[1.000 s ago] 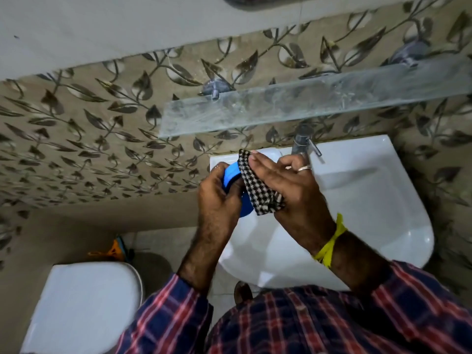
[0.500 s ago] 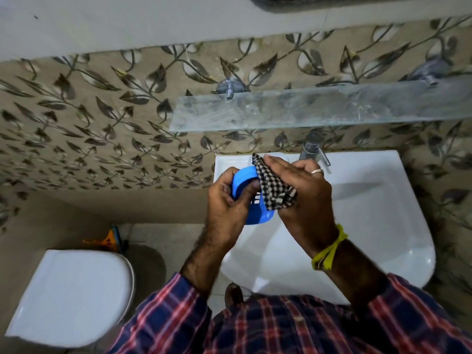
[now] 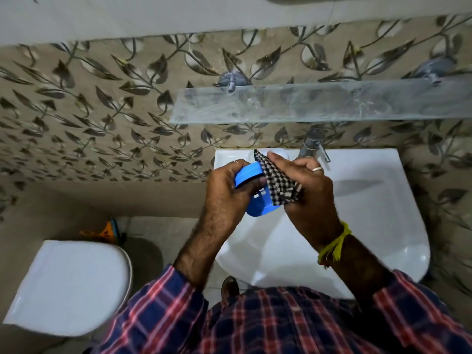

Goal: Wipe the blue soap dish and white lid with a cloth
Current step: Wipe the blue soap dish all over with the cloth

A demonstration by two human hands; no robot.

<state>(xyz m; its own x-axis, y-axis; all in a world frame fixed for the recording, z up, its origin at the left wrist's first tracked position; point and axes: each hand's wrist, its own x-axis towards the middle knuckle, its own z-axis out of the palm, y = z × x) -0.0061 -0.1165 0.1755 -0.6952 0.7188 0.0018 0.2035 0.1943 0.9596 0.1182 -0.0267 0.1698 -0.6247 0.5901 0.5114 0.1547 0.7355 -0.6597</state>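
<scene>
Both hands work over the back left part of a white basin [image 3: 378, 226], close to its rear rim and the leaf-patterned wall tiles [image 3: 102, 123]. Open room lies to the right over the basin bowl and toward the person; a metal tap [image 3: 313, 146] stands just behind the right hand, and a glass shelf [image 3: 306, 103] juts out from the wall above it. A white toilet lid [image 3: 69, 287] sits well apart, lower left.

Left hand [image 3: 227, 192] is closed around the blue soap dish [image 3: 258, 203], thumb across its face, dish held on edge and tilted. Right hand [image 3: 306, 190] pinches a checked cloth [image 3: 279, 183] and presses it against the dish's right side; the cloth covers part of the dish. Hands are just beside each other, nearly touching.

Dish: smooth plastic, rounded oval, with small slots in its base. Cloth: woven, black-and-white check, folded to a point at the top. Right hand has a ring; a yellow thread [image 3: 334, 244] circles the wrist. Sleeves are plaid. White lid: cannot tell where.
</scene>
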